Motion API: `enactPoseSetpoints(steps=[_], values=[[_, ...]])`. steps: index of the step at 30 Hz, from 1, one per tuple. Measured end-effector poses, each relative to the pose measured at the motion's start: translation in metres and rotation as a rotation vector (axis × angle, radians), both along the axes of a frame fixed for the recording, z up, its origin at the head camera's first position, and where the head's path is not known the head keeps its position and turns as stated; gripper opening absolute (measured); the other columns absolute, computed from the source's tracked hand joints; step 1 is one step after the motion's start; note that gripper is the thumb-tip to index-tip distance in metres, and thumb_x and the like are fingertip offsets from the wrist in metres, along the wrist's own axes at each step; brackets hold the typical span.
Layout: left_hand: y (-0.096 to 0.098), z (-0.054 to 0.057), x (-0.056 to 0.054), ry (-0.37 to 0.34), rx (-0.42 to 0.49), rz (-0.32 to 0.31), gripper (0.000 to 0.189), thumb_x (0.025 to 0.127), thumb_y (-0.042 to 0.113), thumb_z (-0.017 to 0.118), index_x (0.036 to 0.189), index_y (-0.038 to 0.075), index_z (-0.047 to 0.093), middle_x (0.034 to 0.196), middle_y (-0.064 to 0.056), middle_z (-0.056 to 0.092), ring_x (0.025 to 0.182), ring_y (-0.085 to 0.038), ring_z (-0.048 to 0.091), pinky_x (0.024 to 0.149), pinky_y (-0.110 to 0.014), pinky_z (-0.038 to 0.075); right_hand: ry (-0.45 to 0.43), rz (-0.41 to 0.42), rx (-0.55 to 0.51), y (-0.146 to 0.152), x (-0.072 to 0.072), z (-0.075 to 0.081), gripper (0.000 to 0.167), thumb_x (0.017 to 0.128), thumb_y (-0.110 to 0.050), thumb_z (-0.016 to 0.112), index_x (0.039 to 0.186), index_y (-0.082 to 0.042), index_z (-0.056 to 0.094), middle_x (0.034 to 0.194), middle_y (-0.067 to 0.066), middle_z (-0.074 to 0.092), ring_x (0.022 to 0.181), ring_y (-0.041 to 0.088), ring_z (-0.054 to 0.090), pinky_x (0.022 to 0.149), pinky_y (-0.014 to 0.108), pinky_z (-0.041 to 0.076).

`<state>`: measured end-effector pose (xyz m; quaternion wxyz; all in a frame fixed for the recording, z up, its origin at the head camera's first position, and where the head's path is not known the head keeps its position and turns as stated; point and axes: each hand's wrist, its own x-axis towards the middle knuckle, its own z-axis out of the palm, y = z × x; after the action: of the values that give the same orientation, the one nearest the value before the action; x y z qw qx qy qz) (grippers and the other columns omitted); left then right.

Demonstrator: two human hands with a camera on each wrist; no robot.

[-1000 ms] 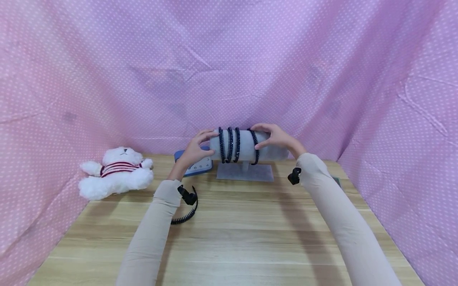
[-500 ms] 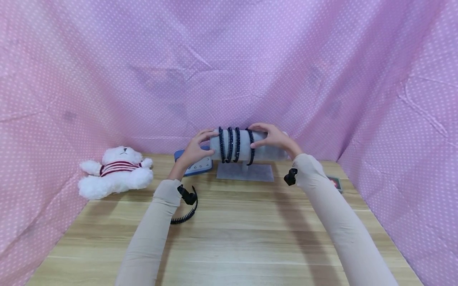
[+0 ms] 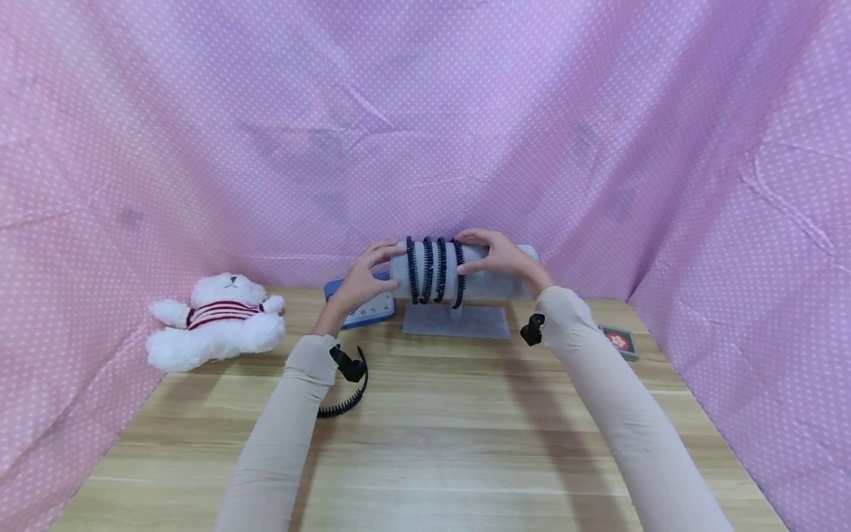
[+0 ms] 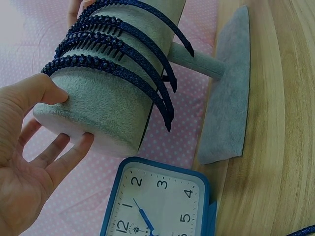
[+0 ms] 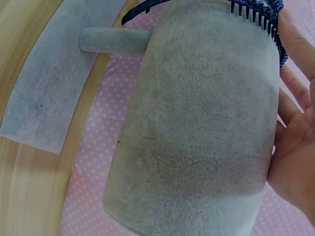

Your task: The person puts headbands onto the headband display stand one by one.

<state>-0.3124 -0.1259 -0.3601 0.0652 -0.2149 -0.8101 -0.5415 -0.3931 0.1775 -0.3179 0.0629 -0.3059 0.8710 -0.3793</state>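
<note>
A grey plush headband stand [image 3: 492, 286], a horizontal roll on a post and flat base [image 3: 475, 323], stands at the table's back. My left hand [image 3: 362, 282] grips the roll's left end, thumb and fingers spread around it, as the left wrist view also shows. Three dark, toothed headbands [image 3: 428, 273] sit side by side on the roll's left half. To their right, a dark blue beaded headband [image 3: 460, 292] arches over the roll. My right hand [image 3: 497, 257] holds this one between thumb and fingers; its comb teeth [image 5: 251, 14] show in the right wrist view.
Behind my left wrist is a blue-framed clock [image 3: 370, 309]. Another toothed headband [image 3: 347, 403] lies on the wooden table [image 3: 439, 443] by my left sleeve. A white plush bear [image 3: 226, 325] is at left, a small grey-framed item with a red patch [image 3: 620, 342] at right.
My right hand has slid its headband leftward along the roll, closer to the other three. The left hand has stayed in place. The small framed item has come out from behind the right sleeve.
</note>
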Motion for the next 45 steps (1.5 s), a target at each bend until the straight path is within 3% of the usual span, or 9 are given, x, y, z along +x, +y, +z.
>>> enactPoseSetpoints(steps=[13, 29, 45], values=[[0.001, 0.001, 0.001, -0.003, 0.006, -0.005, 0.055, 0.093, -0.006, 0.066, 0.146, 0.001, 0.053, 0.163, -0.016, 0.032, 0.146, -0.043, 0.035, 0.113, -0.064, 0.041, 0.051, -0.002, -0.035, -0.005, 0.006, -0.006, 0.073, 0.082, -0.023, 0.087, 0.147, -0.016, 0.054, 0.154, 0.006, 0.053, 0.147, 0.026, 0.041, 0.124, 0.048, 0.031], [0.001, 0.002, 0.0, 0.003, 0.0, -0.007, 0.055, 0.093, -0.006, 0.066, 0.146, 0.001, 0.053, 0.163, -0.017, 0.032, 0.146, -0.044, 0.035, 0.114, -0.065, 0.04, 0.134, -0.062, 0.016, -0.009, 0.013, -0.012, 0.074, 0.079, -0.033, 0.09, 0.144, -0.025, 0.056, 0.153, 0.002, 0.053, 0.144, 0.027, 0.045, 0.12, 0.049, 0.037], [0.0, 0.0, -0.002, -0.002, -0.012, -0.004, 0.055, 0.093, -0.005, 0.066, 0.146, 0.001, 0.053, 0.163, -0.016, 0.032, 0.145, -0.044, 0.036, 0.11, -0.064, 0.044, 0.176, -0.069, 0.012, -0.011, 0.016, -0.018, 0.075, 0.078, -0.03, 0.09, 0.145, -0.02, 0.056, 0.154, 0.003, 0.052, 0.146, 0.027, 0.044, 0.123, 0.047, 0.035]])
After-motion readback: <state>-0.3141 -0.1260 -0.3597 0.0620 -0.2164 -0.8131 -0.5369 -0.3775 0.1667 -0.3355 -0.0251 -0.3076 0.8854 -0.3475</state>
